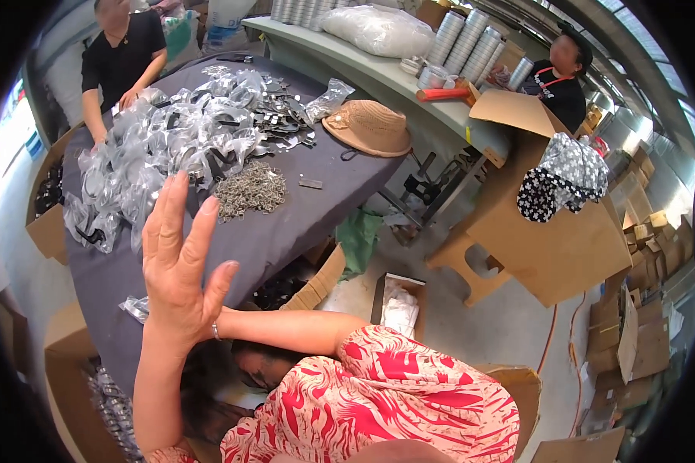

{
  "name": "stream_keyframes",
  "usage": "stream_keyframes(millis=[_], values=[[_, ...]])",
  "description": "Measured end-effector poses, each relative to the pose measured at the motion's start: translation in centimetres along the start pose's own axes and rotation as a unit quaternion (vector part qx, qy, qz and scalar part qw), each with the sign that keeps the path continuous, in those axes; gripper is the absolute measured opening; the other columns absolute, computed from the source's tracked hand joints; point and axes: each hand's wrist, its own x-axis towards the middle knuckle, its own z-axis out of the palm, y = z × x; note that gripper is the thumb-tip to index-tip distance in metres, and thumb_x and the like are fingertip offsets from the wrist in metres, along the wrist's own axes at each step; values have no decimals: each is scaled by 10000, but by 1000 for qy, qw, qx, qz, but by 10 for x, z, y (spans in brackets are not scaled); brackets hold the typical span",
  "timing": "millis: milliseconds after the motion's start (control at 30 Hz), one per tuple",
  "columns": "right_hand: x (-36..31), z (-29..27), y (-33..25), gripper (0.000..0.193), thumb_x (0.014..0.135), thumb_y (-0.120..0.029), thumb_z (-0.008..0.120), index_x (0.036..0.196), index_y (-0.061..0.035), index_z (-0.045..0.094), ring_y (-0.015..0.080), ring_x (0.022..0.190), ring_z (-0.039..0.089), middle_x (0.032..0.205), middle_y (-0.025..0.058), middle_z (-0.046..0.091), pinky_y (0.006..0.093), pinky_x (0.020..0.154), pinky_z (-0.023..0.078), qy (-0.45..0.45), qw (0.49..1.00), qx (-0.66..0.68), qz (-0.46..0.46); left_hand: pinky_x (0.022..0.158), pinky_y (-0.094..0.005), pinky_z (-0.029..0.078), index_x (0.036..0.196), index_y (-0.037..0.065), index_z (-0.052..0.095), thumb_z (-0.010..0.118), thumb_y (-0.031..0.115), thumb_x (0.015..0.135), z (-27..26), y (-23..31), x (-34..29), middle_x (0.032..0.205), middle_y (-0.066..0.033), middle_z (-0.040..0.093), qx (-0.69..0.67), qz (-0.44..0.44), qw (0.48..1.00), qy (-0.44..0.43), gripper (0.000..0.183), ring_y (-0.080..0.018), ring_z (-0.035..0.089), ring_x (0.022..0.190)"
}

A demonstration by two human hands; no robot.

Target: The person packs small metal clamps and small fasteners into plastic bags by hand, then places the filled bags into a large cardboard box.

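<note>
bagged parts (185, 127) lie heaped across the middle and far side of the dark-clothed bench (232, 258), in clear plastic bags that show silvery and black pieces inside. your left hand (179, 278) is raised before the heap's near edge, its grip released, fingers up and thumb out, with nothing in it. your right forearm (293, 330) crosses behind your left wrist; the right hand is hidden there, so i cannot tell whether that grip holds anything.

beside the heap you have a mound of small loose metal pieces (252, 189), and near the bench's right edge a straw hat (369, 127).

down to your left, a cardboard box (66, 339) holds silvery pieces (110, 409) in clear wrapping. farther along that side, another carton (48, 235) holds dark items (50, 185). under the bench's near edge, an open box (316, 282) contains black pieces (282, 293). on the floor ahead and to the right, a small tray-like box (378, 299) holds white, crumpled material (400, 311); a patterned cloth (567, 174) drapes over the big carton (552, 247) beyond.
</note>
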Motion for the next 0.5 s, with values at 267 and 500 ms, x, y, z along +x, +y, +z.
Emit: stream_keyframes(millis=[267, 500], values=[[-53, 1, 22, 247, 727, -124, 583, 950, -35, 522, 241, 948, 490, 957, 133, 528, 378, 819, 387, 69, 996, 33, 43, 1003, -481, 259, 1261, 101, 461, 581, 288, 806, -2, 65, 92, 1354, -193, 348, -97, 240, 954, 153, 506, -377, 371, 1213], [-93, 33, 23, 255, 738, -160, 579, 956, -41, 523, 243, 962, 489, 973, 134, 529, 377, 827, 388, 117, 983, 97, 98, 1006, -496, 240, 1239, 117, 482, 600, 305, 781, 8, 76, 77, 1334, -156, 386, -87, 204, 975, -7, 509, -349, 384, 1210]])
